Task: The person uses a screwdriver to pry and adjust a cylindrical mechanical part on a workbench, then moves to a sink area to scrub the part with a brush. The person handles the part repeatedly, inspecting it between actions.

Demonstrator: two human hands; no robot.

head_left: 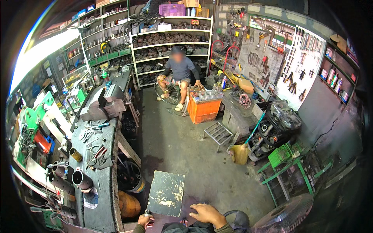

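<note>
Left hand (pixel 144 220) sits at the bottom edge, fingers curled shut round a small metallic object (pixel 148 213), too small to identify; it pokes up out of the fist just beside the near-left corner of the dark stool top (pixel 167 193); right hand (pixel 208 214) lies flat, fingers spread loose toward the left, holding nothing, resting on a dark surface near the person's lap, close to the stool's near-right corner; looks like a setting-up or pick-up stage, small part in hand, nothing yet being worked on; any next move would call for a steady pinch on that part and the free hand to brace something, that's a guess only; the object's long axis reads roughly upright, tip pointing away from the wearer toward the stool, hard to be sure at this size; stool top is a worn square plate with scuffed paint, long edges running away from the wearer; workbench (pixel 101 182) runs along the left with pipes (pixel 81 179) and loose tools; a seated person (pixel 180 73) works well apart at the back beside an orange box (pixel 204 110); broom (pixel 241 151) on the floor to the right.
</note>
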